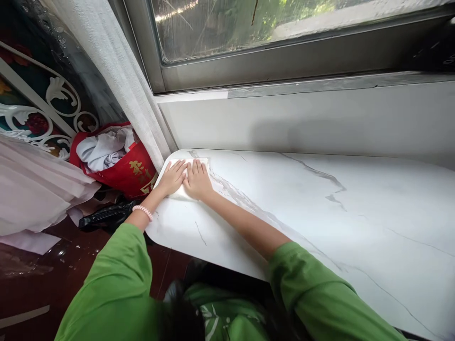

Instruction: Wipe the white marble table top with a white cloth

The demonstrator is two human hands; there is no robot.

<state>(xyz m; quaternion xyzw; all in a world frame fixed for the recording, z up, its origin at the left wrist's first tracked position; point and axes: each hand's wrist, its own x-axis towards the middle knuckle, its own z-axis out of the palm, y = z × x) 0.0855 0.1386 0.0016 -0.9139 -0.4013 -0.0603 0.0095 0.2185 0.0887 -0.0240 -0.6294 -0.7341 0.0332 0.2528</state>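
Note:
Both hands lie on a white cloth point(183, 193) at the left end of a white marble-patterned table point(270, 189). My left hand point(172, 177) rests flat over the cloth's left part, fingers stretched toward the wall. Beside it, my right hand point(198, 180) presses down on the cloth's right part, also flat with its fingers extended. The hands touch or nearly touch at their inner edges. Much of the cloth is hidden beneath them. A pink beaded bracelet point(142, 211) circles my left wrist.
Past the table's left end stands a red bag point(130, 168) stuffed with pale fabric. A black bag point(106, 215) lies below it. A white curtain point(110, 61) hangs by the window frame point(284, 64), and a white wall point(213, 123) backs the table.

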